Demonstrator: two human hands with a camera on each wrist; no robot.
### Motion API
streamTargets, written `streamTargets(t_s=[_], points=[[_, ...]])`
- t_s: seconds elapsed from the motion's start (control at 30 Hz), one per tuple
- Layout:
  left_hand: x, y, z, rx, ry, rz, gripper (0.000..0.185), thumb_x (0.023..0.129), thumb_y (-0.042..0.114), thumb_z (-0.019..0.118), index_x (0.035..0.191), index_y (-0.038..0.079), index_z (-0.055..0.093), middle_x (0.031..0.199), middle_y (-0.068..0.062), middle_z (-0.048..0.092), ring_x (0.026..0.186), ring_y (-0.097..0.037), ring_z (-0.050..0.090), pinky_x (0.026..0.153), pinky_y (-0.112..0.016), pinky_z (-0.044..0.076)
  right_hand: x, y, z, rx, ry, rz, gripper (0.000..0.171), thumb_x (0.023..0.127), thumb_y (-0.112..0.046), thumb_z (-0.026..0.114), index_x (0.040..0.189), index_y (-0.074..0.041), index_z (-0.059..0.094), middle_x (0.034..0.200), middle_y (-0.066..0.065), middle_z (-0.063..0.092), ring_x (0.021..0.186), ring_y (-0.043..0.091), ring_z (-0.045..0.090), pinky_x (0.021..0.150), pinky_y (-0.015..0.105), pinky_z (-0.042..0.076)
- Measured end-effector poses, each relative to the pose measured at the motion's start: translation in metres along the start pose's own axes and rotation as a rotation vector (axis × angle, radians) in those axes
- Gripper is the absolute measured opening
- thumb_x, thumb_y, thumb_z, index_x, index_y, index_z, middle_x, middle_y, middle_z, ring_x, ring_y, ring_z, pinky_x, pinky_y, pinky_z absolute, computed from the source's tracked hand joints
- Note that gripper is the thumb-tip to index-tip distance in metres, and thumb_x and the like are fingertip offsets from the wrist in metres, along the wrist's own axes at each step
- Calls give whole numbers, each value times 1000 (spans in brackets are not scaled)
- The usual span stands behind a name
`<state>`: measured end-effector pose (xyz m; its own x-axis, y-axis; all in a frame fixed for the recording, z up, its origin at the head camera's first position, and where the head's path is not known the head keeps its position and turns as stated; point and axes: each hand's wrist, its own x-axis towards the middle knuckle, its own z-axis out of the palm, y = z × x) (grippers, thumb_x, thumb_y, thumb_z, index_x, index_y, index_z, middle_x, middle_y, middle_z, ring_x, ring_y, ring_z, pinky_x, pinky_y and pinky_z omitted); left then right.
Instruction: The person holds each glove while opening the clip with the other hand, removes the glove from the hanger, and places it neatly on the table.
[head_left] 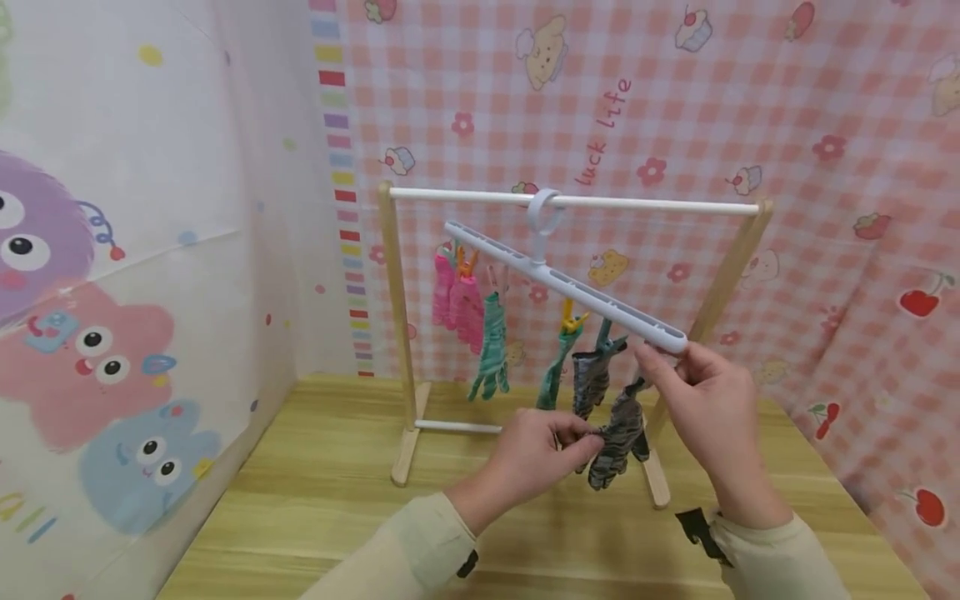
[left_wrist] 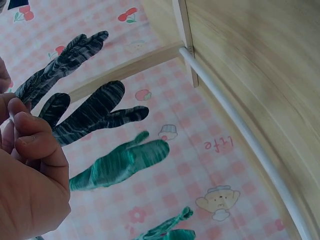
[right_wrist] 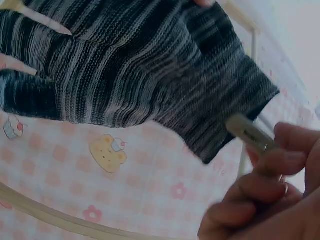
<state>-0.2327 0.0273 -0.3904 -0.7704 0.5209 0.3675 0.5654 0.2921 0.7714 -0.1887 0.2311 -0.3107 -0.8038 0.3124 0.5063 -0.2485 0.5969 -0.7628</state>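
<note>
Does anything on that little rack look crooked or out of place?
Yes: the white hanger sits askew, slanting across the head view while the rail it hooks over runs nearly level. Whether it tips or swivels, I cannot tell. No damage stands out on the hanging gloves.

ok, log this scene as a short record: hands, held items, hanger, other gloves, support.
left hand: pinches the edge of a striped dark glove
right hand: pinches a clip at that glove's cuff
clip fully fastened: cannot tell
hanger: pale, hooked on the top rod, right end lower in the head view
other gloves: pink gloves, green gloves, second dark glove
support: wooden rack standing on a wood-grain tabletop
</note>
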Motion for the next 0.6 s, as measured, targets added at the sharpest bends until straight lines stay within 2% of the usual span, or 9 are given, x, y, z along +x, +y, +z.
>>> streamTargets(t_s=[0.1,0.2,0.37,0.5,0.6], points=[[-1,-1,-1,-9,-8,-1,21,102,34,74,106,17,85,72,7,73,57,2,55,50,-18,42,5,2,-2,33,-86,30,35,101,-40,76,121,-12,80,62,-11,56,50,11,34,43,31,31],[-1,-1,1,-9,-10,-7,22,102,34,74,106,16,85,71,7,72,55,2,55,49,-18,41,8,4,-7,18,-159,36,41,103,-43,73,128,-11,77,67,-12,59,55,12,37,45,32,33],[-1,-2,1,-8,-11,-18,21,102,33,74,106,16,85,74,7,74,57,2,56,50,-19,42,11,4,-10,-38,-234,-22,43,106,-46,66,133,-14,74,74,-4,62,54,15,38,45,33,35],[-1,-3,1,-3,-11,-26,21,103,33,74,107,16,85,76,6,76,60,3,58,52,-19,45,12,3,-12,-69,-270,-84,39,109,-43,62,133,-14,72,71,0,54,49,15,35,43,32,34],[-1,-4,0,1,-2,-32,21,103,33,74,107,15,85,76,6,75,59,3,58,52,-18,45,13,2,-13,-52,-293,-106,39,110,-40,61,136,-13,70,71,-1,52,49,14,35,43,32,34]])
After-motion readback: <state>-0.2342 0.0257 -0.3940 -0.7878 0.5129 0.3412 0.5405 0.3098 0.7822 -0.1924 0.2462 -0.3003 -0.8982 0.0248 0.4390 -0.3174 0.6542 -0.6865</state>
